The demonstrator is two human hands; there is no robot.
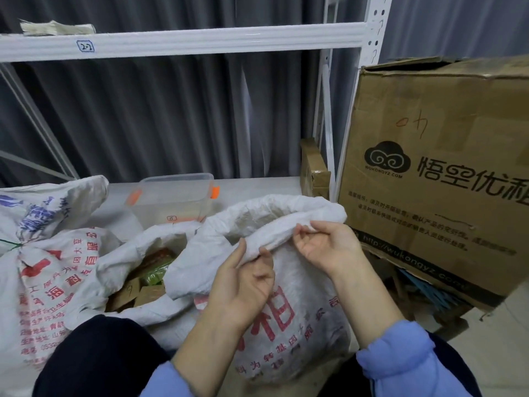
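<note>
A white woven sack (pixel 286 310) with red print stands upright between the person's knees, in front of a low pale shelf board (pixel 257 187). The left hand (pixel 243 279) pinches its rolled rim (pixel 286 224) between thumb and curled fingers (pixel 264 263); the right hand (pixel 326 245), just beside it, has its fingers closed on the same rim. On the shelf board sits a clear plastic tub (pixel 174 196) with orange clips. A white metal beam (pixel 183 41) spans above, and a grey curtain (pixel 171 116) hangs behind. To the left an open sack (pixel 137 247) shows boxes inside; to the right a printed cardboard box (pixel 435 173) stands above pale floor (pixel 509 325)
</note>
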